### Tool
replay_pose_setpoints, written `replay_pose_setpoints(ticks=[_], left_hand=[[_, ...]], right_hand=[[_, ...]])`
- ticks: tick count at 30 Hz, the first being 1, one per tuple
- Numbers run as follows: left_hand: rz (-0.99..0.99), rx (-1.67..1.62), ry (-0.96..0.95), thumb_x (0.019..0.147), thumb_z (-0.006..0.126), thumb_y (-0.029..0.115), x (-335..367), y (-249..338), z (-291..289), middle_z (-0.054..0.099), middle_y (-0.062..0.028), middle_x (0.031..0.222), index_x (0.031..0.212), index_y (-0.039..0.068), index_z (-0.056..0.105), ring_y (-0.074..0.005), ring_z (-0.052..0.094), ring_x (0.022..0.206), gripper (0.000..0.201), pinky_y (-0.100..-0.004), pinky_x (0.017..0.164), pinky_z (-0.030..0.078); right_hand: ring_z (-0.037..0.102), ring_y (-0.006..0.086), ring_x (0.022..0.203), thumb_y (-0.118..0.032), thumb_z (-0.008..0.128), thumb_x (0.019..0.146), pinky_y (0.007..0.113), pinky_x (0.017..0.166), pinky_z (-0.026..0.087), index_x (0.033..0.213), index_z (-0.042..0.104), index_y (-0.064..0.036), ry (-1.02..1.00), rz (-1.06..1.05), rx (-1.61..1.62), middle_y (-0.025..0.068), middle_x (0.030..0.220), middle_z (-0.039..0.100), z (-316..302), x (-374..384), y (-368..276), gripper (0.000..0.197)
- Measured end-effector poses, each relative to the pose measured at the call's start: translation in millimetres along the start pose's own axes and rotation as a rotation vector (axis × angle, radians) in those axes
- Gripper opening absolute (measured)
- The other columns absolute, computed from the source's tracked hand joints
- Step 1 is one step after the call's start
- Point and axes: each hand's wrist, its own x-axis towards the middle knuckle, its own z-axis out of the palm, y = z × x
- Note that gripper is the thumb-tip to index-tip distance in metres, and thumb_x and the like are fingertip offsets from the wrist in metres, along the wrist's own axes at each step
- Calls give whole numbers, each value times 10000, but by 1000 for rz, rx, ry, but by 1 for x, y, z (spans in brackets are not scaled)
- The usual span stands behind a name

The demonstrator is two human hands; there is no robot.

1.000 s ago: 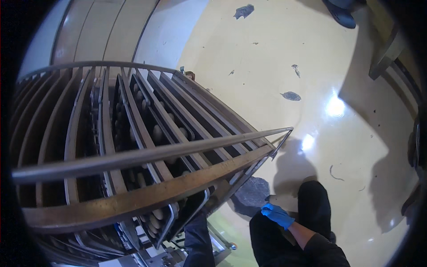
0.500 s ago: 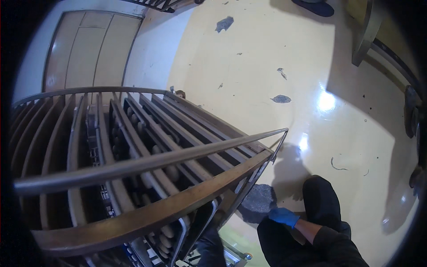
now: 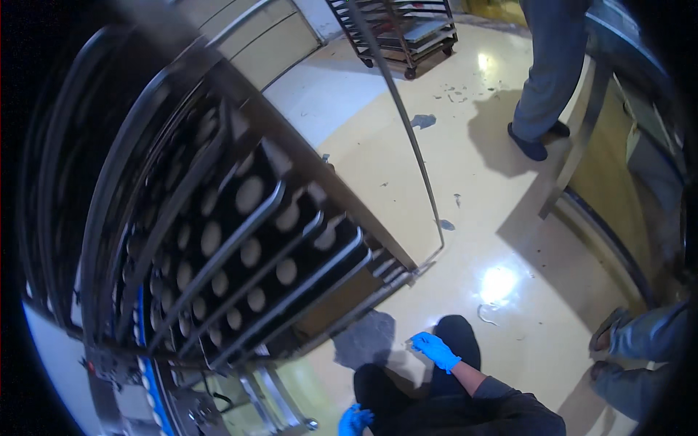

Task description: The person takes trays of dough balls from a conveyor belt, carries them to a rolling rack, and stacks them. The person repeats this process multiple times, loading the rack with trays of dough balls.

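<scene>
My right hand (image 3: 434, 351), in a blue glove, is held in front of my dark-trousered legs with its fingers stretched out to the left. A small pale spot shows at its fingertips; I cannot make out what it is. At the lower edge is my left hand (image 3: 354, 420), also blue-gloved and partly cut off, so its fingers do not show well. Neither hand touches the tall metal rack (image 3: 243, 105) on the left. Its dark trays (image 3: 240, 272) carry several rows of round, pale dough pieces, slightly blurred.
A conveyor (image 3: 150, 385) with a blue edge and pale pieces runs at lower left. Another wheeled rack (image 3: 411, 36) stands far back. One person (image 3: 549, 73) stands at far right, another (image 3: 643, 341) at the right edge, near a metal-framed table (image 3: 582, 138). Dark worn patches (image 3: 363, 338) mark the floor.
The view has swung, bringing the rack's tray side, the far rack and more of two people into sight. My left hand has come into view; my right hand is now away from my knee.
</scene>
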Motion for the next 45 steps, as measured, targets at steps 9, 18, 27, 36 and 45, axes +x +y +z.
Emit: replay_pose_setpoints(ticks=[9,18,27,36,45], left_hand=[[390,-143,-369,917,454,233,-172,12,113,640,-191,965,1166,22,528,-311,604,927,335,-392,902,445],[1184,2,-1398,866,579,322,-551,278,261,590,-175,936,934,-26,581,-308,568,833,355,-388,759,434],[1385,-50,-732,815,665,306,-804,295,229,567,-140,790,791,-6,546,-295,538,729,335,-395,667,430],[1790,91,-135,854,629,281,-934,208,210,603,-147,843,848,-9,613,-289,576,780,290,-377,695,439],[2091,-56,638,862,615,255,-1127,98,169,611,-153,922,893,-6,630,-272,591,812,264,-365,698,459]], right_hand=[[578,136,891,-159,556,871,264,817,459,1047,605,-7,-9,-132,-280,60,940,630,-4,-161,-106,238],[581,147,599,-271,577,856,269,510,458,932,613,-84,-267,348,-357,69,744,634,87,-258,-193,205],[623,206,673,-246,496,841,320,574,479,1024,592,-51,-936,668,-896,124,826,655,207,-405,-278,284],[620,230,730,-232,520,824,347,632,483,1005,593,-55,-1258,574,-1000,149,849,645,311,-484,-244,264],[606,217,634,-185,554,796,321,546,472,964,615,-53,-1344,712,-1395,132,762,637,330,-589,-151,222]])
